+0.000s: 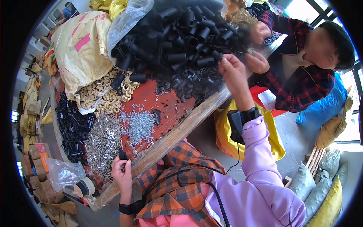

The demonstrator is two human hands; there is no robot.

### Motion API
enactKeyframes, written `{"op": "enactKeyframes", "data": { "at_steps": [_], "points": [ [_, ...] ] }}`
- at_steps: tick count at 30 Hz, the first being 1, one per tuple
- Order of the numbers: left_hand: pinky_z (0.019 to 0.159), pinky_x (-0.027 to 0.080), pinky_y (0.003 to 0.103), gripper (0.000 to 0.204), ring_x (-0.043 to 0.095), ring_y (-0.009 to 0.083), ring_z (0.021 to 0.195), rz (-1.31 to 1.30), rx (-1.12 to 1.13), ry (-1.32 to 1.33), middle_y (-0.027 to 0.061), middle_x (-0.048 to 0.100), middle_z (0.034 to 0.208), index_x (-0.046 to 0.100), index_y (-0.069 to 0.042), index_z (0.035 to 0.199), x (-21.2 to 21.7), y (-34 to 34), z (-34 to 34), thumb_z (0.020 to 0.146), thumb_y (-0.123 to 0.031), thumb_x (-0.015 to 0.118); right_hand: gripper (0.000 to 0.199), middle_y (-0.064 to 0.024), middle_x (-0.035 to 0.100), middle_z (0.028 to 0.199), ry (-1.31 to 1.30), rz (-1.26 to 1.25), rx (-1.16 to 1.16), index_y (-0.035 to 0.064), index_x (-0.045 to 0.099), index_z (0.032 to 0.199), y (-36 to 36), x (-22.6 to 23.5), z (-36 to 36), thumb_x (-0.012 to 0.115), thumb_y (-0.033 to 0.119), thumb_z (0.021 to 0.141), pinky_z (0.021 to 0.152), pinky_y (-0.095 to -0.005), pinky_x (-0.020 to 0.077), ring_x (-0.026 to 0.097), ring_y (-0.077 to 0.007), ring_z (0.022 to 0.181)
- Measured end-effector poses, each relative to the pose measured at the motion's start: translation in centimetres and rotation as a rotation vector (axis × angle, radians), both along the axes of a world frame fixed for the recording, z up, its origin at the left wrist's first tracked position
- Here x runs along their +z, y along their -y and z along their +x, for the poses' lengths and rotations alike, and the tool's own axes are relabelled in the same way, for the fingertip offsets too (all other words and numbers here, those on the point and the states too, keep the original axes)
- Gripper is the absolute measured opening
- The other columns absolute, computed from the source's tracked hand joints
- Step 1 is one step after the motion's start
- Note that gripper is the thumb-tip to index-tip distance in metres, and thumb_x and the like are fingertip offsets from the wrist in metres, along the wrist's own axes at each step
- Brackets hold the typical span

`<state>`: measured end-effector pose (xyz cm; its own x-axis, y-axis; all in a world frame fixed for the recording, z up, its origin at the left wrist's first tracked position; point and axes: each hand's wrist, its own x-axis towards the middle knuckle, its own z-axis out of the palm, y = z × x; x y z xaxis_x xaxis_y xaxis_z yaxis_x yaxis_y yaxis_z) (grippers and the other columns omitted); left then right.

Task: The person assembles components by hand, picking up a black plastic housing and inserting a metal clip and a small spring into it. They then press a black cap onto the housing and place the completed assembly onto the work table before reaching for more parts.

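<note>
A small black tube piece is pinched in the fingers of the right hand, lifted at the near edge of the heap of black tubes, within easy reach for picking. The left hand closes its fingers around another small black part at the worktop edge, beside the silvery metal clips and screws.

Single head-worn fisheye view, looking down, close over worktable
</note>
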<state>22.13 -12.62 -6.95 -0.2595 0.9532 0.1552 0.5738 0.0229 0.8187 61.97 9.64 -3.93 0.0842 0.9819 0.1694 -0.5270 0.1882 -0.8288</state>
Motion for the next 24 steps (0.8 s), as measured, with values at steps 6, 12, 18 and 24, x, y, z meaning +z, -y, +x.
{"op": "enactKeyframes", "data": {
  "at_steps": [6,12,18,24],
  "points": [
    [0.072,0.04,0.025,0.009,0.051,0.0154,0.08,-0.004,-0.012,0.06,0.0136,0.051,0.098,0.05,0.003,0.075,-0.8,0.1,-0.2,0.07,0.001,0.057,0.01,-0.0008,0.054,0.072,0.42,-0.146,-0.122,0.0024,0.052,0.085,0.0,2.1,7.8,0.055,0.009,0.078,0.05,-0.0165,0.037,0.047,-0.0063,0.056],
    [0.067,0.041,0.022,0.008,0.05,0.0128,0.078,-0.053,-0.008,0.087,0.0125,0.05,0.099,0.049,0.003,0.076,-1.2,0.1,-0.2,0.071,0.002,0.056,0.01,0.0012,0.054,0.068,0.95,-0.135,-0.36,0.0012,0.055,0.079,-1.2,4.0,14.0,0.057,0.01,0.075,0.053,-0.0171,0.0384,0.048,-0.0043,0.06],
    [0.066,0.041,0.022,0.007,0.05,0.0123,0.078,-0.012,-0.017,0.093,0.0126,0.05,0.099,0.049,0.003,0.076,-1.3,0.0,0.0,0.072,0.002,0.055,0.01,0.0017,0.053,0.065,1.123,-0.155,-0.283,0.0003,0.057,0.075,-3.6,3.0,15.0,0.058,0.01,0.073,0.054,-0.0186,0.0388,0.046,-0.0048,0.059],
    [0.061,0.037,0.017,0.007,0.045,0.0051,0.069,0.029,-0.042,0.062,0.0071,0.045,0.097,0.047,0.003,0.078,-1.6,0.1,0.0,0.074,0.005,0.052,0.012,-0.0017,0.057,0.064,1.31,-0.183,-0.333,0.0006,0.059,0.071,-5.3,2.2,15.3,0.059,0.013,0.07,0.056,-0.0223,0.0413,0.05,-0.0079,0.059]
  ]
}}
